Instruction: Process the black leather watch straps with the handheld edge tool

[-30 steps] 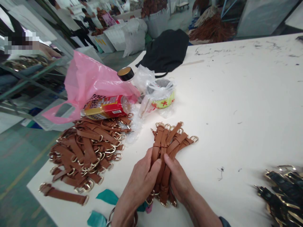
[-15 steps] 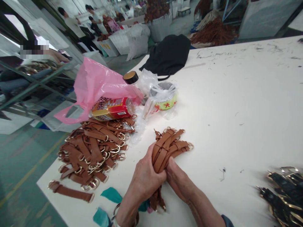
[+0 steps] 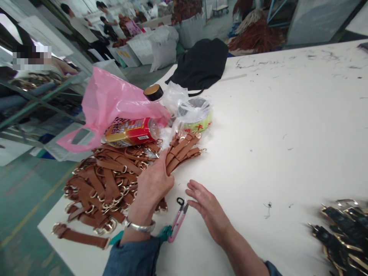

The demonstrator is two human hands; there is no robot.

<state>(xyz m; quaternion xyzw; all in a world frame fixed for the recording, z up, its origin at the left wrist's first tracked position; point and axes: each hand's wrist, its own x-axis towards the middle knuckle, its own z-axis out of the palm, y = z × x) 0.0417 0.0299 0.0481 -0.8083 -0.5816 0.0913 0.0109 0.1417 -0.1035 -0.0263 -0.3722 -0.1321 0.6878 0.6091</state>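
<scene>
Working over white surface (image 3: 287, 115). Moved left to just beside brown strap pile (image 3: 110, 182): strap bundle (image 3: 181, 151). Clamped in left hand (image 3: 156, 181) alone, no longer in both. Means one-handed hold, with right hand (image 3: 205, 199) freed, empty, loosely spread. Now uncovered between both: pink-handled snips (image 3: 178, 226).
</scene>
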